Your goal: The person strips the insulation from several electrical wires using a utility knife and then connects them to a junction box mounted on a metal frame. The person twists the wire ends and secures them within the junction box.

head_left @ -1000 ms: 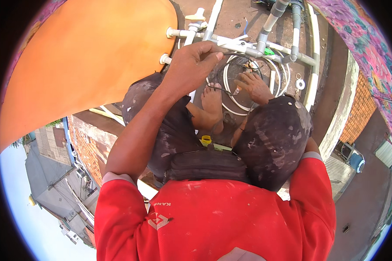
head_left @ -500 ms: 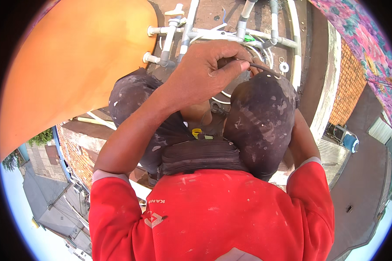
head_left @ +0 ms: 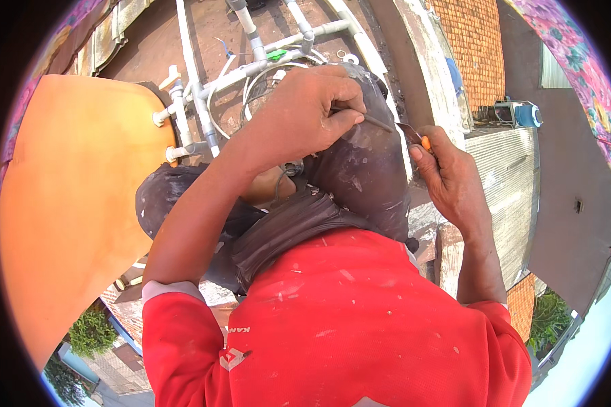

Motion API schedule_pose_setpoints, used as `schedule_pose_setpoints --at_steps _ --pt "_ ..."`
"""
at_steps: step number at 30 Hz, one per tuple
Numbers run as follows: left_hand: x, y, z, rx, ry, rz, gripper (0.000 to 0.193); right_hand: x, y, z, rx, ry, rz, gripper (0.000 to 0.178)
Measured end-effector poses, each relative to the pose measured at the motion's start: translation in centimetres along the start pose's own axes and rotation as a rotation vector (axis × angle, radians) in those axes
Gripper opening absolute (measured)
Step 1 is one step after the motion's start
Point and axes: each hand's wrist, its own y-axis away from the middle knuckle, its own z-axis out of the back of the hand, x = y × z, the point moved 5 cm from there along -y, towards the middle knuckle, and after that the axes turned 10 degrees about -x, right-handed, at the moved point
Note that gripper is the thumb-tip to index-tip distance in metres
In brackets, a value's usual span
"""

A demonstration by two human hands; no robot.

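A dark cable [head_left: 379, 123] is pinched between the thumb and fingers of my left hand [head_left: 312, 112], in front of my right knee. Its short free end points right, toward my other hand. My right hand [head_left: 448, 178] is closed on a small knife [head_left: 426, 143] with an orange part at its handle. The dark blade points up and left, close to the cable's end; whether they touch I cannot tell. The far end of the cable is hidden behind my left hand.
A large orange tank [head_left: 81, 197] fills the left side, with white and grey pipes [head_left: 197, 88] running from it across the floor ahead. A green piece [head_left: 276, 54] sits among the pipes. A white ledge [head_left: 428, 68] runs along the right, beside tiled roofing [head_left: 468, 47].
My right hand has come out from behind my knee to the right, now showing the knife. My view has turned to the right; my left hand still grips the cable.
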Motion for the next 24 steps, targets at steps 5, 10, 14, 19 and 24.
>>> schedule_pose_setpoints --at_steps 5,10,14,19,24 --pt "0.4 -0.5 0.2 0.143 0.032 -0.039 0.01 2.4 0.4 -1.9 -0.144 0.107 0.349 0.016" --pt "1.0 -0.2 0.8 0.118 -0.039 -0.112 0.009 4.3 -0.9 -2.2 -0.128 0.196 0.461 0.012" --pt "0.9 -0.1 0.9 0.131 -0.092 -0.067 0.01 4.9 -1.5 -2.9 -0.047 0.275 0.459 0.01" --pt "1.1 0.1 1.0 0.088 -0.029 -0.025 0.012 5.6 -1.5 -3.5 -0.106 0.331 0.547 0.014" --pt "1.5 0.4 1.2 0.094 -0.039 -0.1 0.018 5.4 -1.6 -4.0 -0.127 0.344 0.511 0.012"
